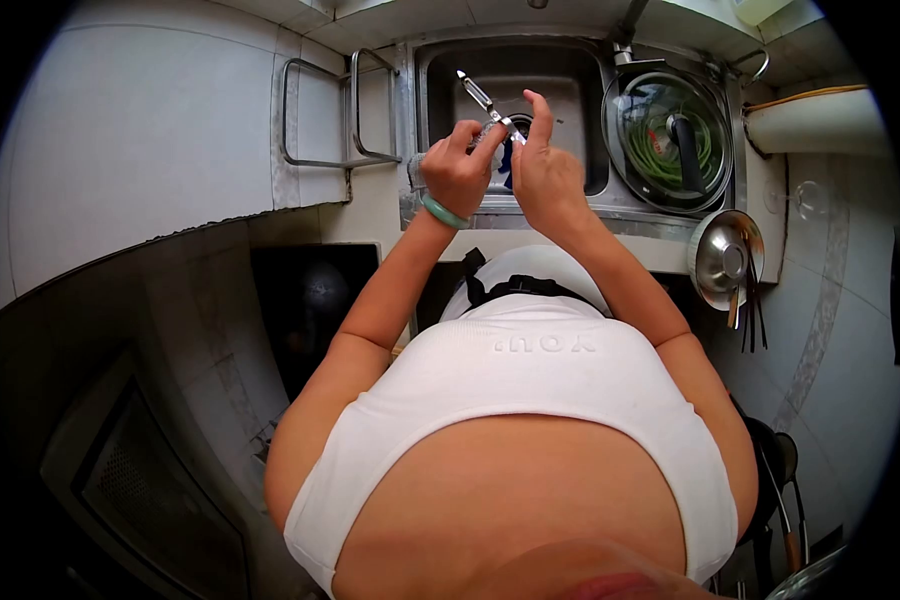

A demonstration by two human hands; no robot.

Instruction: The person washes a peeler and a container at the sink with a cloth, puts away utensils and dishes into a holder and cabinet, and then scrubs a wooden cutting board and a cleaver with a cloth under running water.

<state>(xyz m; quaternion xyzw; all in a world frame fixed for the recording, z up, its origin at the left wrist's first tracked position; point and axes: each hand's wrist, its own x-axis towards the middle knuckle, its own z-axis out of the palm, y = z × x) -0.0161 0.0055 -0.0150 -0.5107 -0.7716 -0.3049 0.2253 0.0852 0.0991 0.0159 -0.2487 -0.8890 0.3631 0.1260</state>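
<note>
Over the steel sink [450,62], both hands meet at a metal peeler [478,95], whose bladed end points up and to the left. My left hand [457,170], with a green bangle at the wrist, has its fingers closed around the peeler's lower part. Against the handle's lower end rests my right hand [550,175], thumb and fingertips touching it and the index finger raised. Something dark blue [506,165] shows between the hands in the sink; the hands partly cover it, and I cannot make out what it is.
Right of the sink sits a glass lid [635,130] with a black handle, green strands beneath it. A metal bowl [718,262] with utensils is at the counter's right edge. A metal rack [315,163] stands on the left. The faucet [625,55] is behind.
</note>
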